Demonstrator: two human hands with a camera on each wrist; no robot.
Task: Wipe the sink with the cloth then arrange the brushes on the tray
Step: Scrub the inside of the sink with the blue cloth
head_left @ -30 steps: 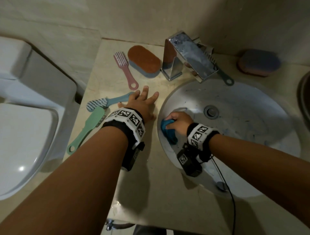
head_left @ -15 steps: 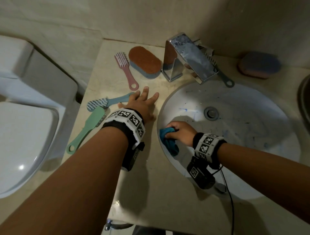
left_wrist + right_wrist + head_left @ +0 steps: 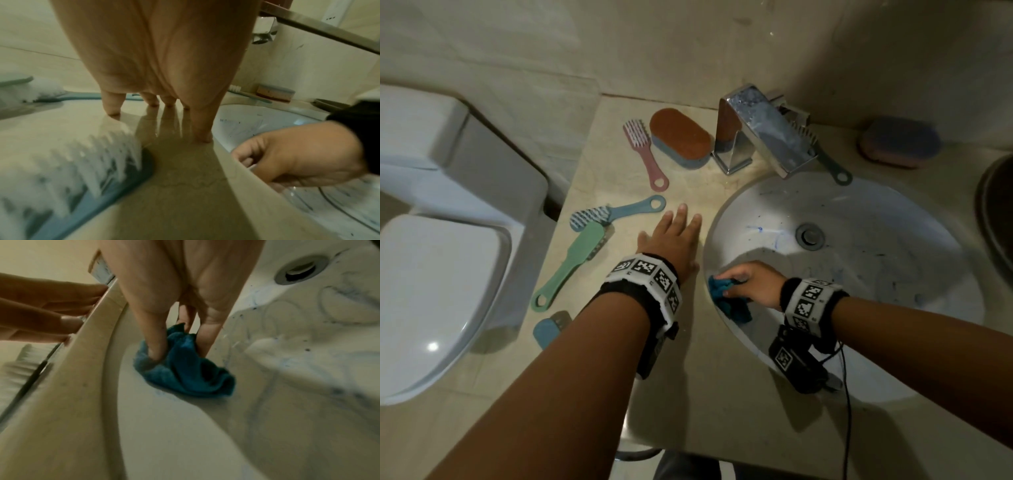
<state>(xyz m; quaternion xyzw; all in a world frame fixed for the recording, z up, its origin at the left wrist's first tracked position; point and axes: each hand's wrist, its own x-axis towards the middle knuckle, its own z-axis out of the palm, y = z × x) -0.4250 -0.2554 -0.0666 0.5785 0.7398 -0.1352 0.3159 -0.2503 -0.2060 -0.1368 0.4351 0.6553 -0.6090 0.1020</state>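
Note:
My right hand (image 3: 750, 284) grips a bunched teal cloth (image 3: 729, 301) (image 3: 185, 369) and presses it against the white sink's (image 3: 893, 274) near-left inner wall, just below the rim. Blue marks streak the basin around the drain (image 3: 810, 235). My left hand (image 3: 674, 240) lies flat with straight fingers on the beige counter beside the sink rim. Brushes lie on the counter: a pink one (image 3: 643, 154), a light-blue one (image 3: 616, 212), a green one (image 3: 571, 263), a blue one (image 3: 549, 329) by my left forearm, and a dark-handled one (image 3: 825, 157) behind the faucet.
A chrome faucet (image 3: 760, 133) overhangs the basin's far edge. An orange-topped sponge (image 3: 681, 138) sits left of it, and a purple sponge (image 3: 900, 142) lies at the back right. A dark round rim (image 3: 993, 219) shows at the right edge. A white toilet (image 3: 441, 274) stands left of the counter.
My right hand has dragged the cloth down the sink's left wall toward me, baring blue marks near the drain. My left hand has stayed flat on the counter.

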